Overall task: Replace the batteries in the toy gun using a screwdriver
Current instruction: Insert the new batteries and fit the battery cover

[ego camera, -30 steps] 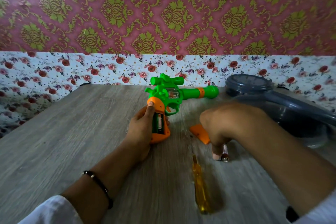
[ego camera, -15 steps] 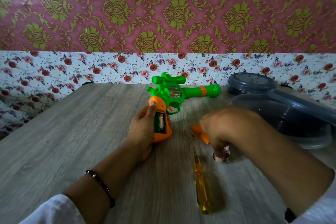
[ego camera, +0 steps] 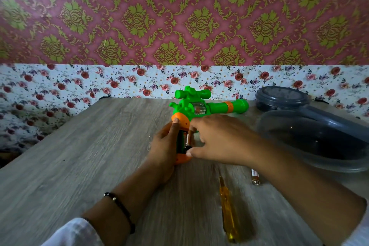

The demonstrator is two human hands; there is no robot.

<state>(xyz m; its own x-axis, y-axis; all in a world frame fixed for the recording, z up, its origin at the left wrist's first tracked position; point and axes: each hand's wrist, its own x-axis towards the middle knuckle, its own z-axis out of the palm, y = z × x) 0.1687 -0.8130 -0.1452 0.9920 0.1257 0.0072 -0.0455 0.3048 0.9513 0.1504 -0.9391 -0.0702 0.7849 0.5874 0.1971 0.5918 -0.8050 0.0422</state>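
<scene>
One head-worn wide-angle view looks forward and down, close over the wooden table [ego camera: 83, 146].

Left hand [ego camera: 164, 147] curled, thumb up, forearm angled in from lower left. Right hand [ego camera: 217, 140] reaches leftward, fingers bent, meeting left.

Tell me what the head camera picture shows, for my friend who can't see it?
A person's left hand grips the orange handle of a green toy gun on a wooden table while the right hand reaches into its open battery slot. A yellow screwdriver and a loose battery lie nearby, beside grey plastic containers.
</scene>
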